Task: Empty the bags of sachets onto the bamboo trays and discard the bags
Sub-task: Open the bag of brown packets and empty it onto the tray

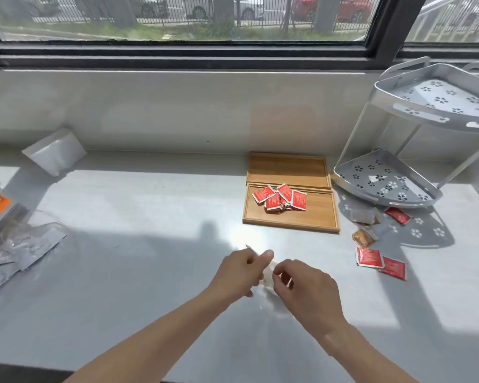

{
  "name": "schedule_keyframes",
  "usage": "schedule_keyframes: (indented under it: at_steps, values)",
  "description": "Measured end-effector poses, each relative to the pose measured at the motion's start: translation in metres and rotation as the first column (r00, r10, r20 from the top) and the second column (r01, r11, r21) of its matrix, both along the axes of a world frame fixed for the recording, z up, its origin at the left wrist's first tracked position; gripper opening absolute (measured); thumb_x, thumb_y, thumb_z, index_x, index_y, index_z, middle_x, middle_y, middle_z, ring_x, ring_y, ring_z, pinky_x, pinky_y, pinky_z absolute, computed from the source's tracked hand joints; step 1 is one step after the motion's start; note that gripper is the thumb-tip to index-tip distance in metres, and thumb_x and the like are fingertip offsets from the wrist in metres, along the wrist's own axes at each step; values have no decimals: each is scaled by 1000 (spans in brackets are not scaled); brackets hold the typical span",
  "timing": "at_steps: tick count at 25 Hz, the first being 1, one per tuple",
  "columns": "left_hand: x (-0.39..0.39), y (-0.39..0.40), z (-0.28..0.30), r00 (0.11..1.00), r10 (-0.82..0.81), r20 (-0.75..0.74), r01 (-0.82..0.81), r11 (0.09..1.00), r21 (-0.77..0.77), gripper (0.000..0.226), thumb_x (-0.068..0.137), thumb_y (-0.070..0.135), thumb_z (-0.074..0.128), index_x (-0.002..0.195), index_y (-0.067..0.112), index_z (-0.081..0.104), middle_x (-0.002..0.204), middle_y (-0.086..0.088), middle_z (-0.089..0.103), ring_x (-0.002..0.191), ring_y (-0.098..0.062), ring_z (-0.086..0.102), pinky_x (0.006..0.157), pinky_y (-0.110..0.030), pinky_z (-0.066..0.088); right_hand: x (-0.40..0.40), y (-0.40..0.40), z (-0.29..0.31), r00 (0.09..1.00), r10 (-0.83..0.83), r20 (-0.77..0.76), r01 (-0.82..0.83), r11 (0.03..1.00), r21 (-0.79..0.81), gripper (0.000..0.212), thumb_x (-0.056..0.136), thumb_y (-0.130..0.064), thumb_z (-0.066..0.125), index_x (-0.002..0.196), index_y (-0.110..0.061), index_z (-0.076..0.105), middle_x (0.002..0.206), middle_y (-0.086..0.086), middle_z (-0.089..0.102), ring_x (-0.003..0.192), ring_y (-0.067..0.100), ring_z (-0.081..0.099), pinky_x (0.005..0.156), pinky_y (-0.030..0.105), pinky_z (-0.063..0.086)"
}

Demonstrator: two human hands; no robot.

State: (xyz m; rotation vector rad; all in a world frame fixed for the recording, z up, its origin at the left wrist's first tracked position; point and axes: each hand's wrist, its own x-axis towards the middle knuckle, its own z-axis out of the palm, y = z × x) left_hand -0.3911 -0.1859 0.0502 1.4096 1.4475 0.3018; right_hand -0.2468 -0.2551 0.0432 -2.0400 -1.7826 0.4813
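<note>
From the head camera, both hands met low over the pale counter (139, 217), working a small clear bag (268, 280) between them. The left hand (239, 272) had its fingers curled round the bag with the thumb raised, and the right hand (302, 283) pinched its near edge. Beyond them sat two bamboo trays side by side: the near tray (315, 217) held a heap of red sachets (281, 197), the far tray (288, 168) lay against the wall. More red sachets (382, 262) were scattered to the right, near a grey corner rack (384, 194). Crumpled clear bags (20, 247) lay far left.
</note>
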Motion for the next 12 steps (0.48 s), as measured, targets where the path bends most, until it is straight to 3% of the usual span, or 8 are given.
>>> schedule_keyframes:
  at_steps: [2, 5, 8, 10, 12]
  values:
    - [-9, -12, 1, 996, 41, 75, -26, 981, -194, 39, 87, 47, 61, 87, 8, 67, 81, 0, 73, 72, -13, 67, 55, -25, 56, -11, -8, -10, 998, 52, 18, -53, 997, 54, 5, 83, -33, 63, 79, -33, 61, 69, -19, 62, 55, 2, 53, 49, 15, 39]
    - [-25, -20, -3, 988, 117, 98, -83, 950, -302, 30, 87, 33, 65, 94, 4, 70, 89, -5, 75, 69, -13, 66, 54, -24, 55, -18, -14, -22, 995, 99, 25, -100, 994, 45, 13, 76, -34, 71, 79, -36, 59, 66, -20, 60, 54, -1, 55, 44, 18, 44]
    - [-34, -22, -7, 988, 133, 83, -100, 941, -322, 23, 86, 24, 64, 90, 2, 72, 88, -8, 77, 65, -11, 66, 54, -24, 54, -20, -13, -26, 989, 140, 42, -142, 989, 36, 14, 79, -48, 64, 84, -37, 57, 70, -20, 60, 61, -2, 58, 49, 22, 49]
    - [-37, -24, -8, 990, 115, 82, -85, 948, -306, 17, 84, 19, 63, 85, 5, 73, 82, -6, 76, 63, -11, 65, 54, -25, 55, -22, -10, -21, 991, 129, -39, -131, 990, -53, 23, 83, -59, 53, 90, -39, 60, 77, -21, 63, 68, 0, 60, 61, 22, 52]
    - [-39, -24, -9, 993, 91, 81, -65, 959, -274, 12, 83, 18, 63, 81, 9, 71, 74, -2, 74, 63, -10, 64, 55, -24, 55, -21, -5, -14, 982, 96, -160, -128, 972, -197, 24, 84, -59, 53, 95, -40, 62, 83, -21, 66, 75, 1, 63, 70, 21, 52]
